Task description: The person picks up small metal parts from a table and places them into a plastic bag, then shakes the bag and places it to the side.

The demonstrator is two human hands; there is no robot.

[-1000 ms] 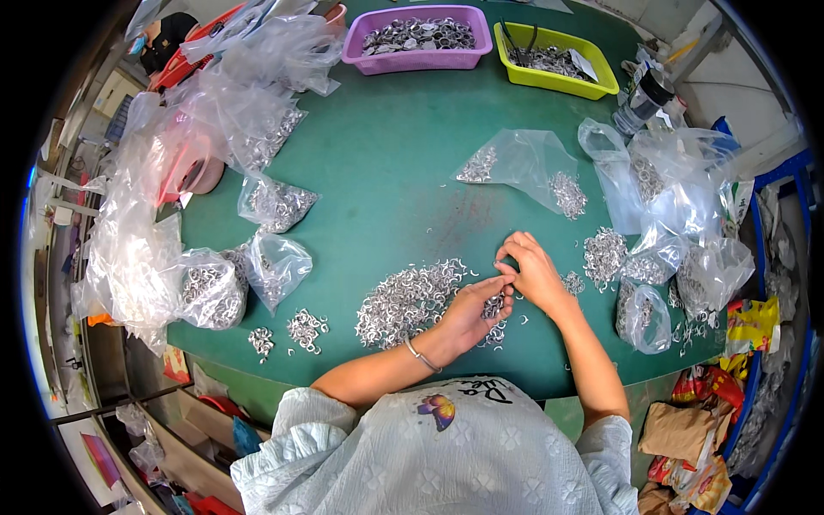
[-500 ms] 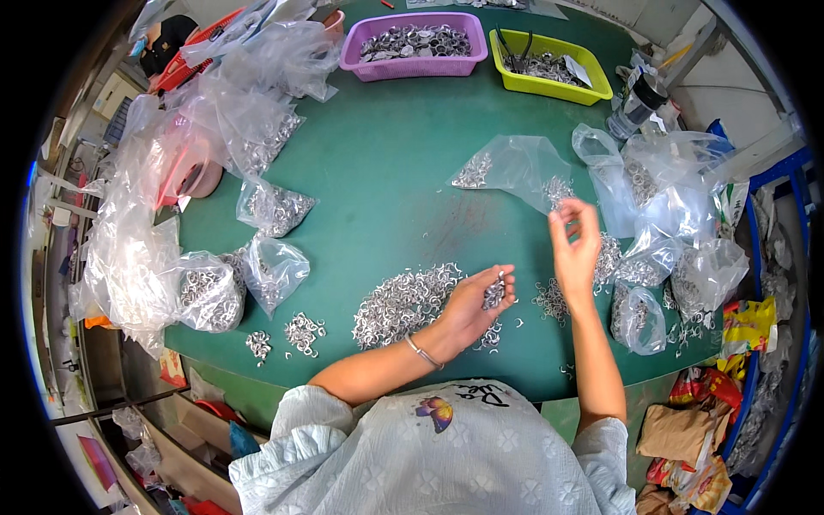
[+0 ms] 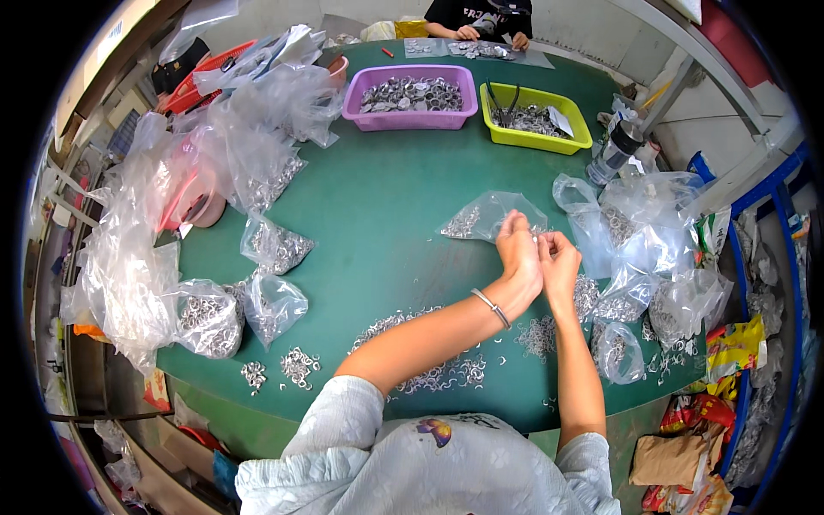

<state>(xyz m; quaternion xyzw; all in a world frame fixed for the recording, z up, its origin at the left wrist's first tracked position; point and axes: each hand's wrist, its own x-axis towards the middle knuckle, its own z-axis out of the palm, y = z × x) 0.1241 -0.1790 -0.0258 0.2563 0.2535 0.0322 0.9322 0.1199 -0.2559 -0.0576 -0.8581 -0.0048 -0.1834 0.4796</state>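
Close together over the right middle of the green table (image 3: 369,215) are my left hand (image 3: 520,262) and my right hand (image 3: 560,264). The left is cupped, its palm turned to the right and mostly hidden, with small silvery crescent-shaped metal pieces at its fingers. My right hand's fingers are bent together beside it; whatever they pinch is hidden. Just beyond both hands lies a clear plastic bag (image 3: 493,210), with metal pieces in its left corner. A big heap of crescent metal pieces (image 3: 455,371) spreads beneath my left forearm, which covers part of it.
Filled clear bags (image 3: 206,318) crowd the left side; more bags (image 3: 657,215) stand at right beside a dark-lidded jar (image 3: 614,153). Purple (image 3: 410,123) and yellow-green baskets (image 3: 536,142) hold metal parts at the back. A co-worker's hands (image 3: 468,33) are at the far edge. Small piles (image 3: 299,367) lie front left.
My left hand has moved up and right from the heap to meet my right hand by the clear bag. My view has tilted up, bringing a co-worker into sight.
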